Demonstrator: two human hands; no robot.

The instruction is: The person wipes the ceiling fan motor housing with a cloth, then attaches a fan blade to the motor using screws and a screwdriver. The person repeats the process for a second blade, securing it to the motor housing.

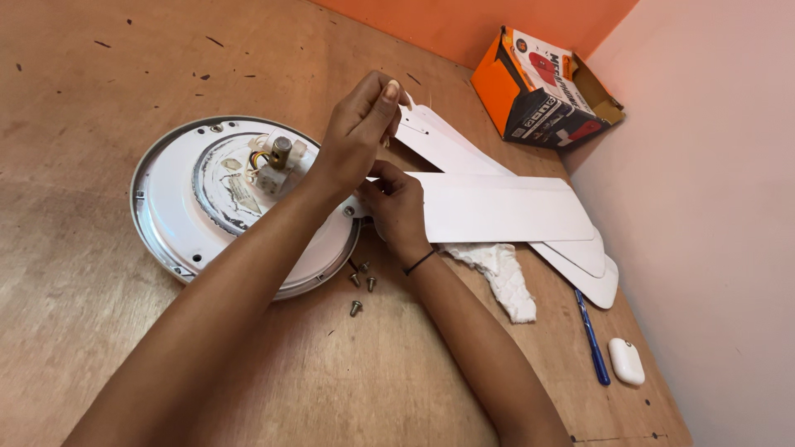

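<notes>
— White fan blade (497,207) lies at the motor housing (240,203) rim; right hand (397,207) pinches its root.
— I note left hand (360,124) pinched shut, contents unclear. Better keep holes aligned; screws (361,285) nearby.

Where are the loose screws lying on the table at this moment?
In the head view, the loose screws lie on the wooden table, just below the round fan motor, beside the right hand.
</notes>
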